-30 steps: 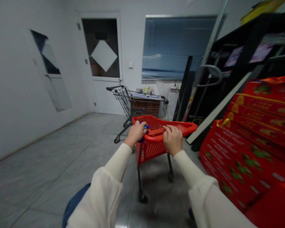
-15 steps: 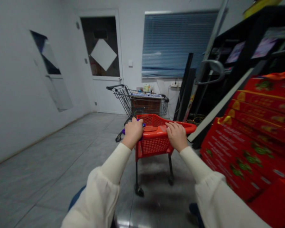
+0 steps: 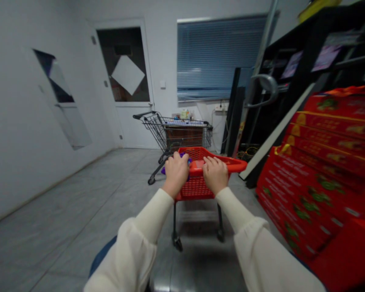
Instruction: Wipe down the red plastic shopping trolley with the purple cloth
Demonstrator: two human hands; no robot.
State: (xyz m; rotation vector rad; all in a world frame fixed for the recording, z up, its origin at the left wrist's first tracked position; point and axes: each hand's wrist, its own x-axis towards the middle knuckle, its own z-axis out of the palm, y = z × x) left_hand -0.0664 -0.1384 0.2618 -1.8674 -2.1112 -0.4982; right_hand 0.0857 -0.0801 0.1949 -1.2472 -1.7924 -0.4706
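A small red shopping cart (image 3: pixel 194 190) with a perforated plastic basket and dark legs on castors stands directly before me. My left hand (image 3: pixel 177 172) is closed at the left part of its rear handle rim. Purple bits of an item (image 3: pixel 163 170) stick out on both sides of that hand; its kind is mostly hidden. To the right, my right hand (image 3: pixel 215 173) has its fingers curled over the top of the same red rim, close to the left hand. Both arms reach forward in cream sleeves.
Behind the red cart is a larger black wire cart (image 3: pixel 158 132), near a brown cabinet (image 3: pixel 182 136). Stacked red boxes (image 3: pixel 316 194) and a black rack (image 3: pixel 301 52) stand on the right. A white door (image 3: pixel 134 125) is at the back left.
Both hands are closer together on the handle: the left has shifted right, the right has shifted left. The background and boxes have slid left in view.
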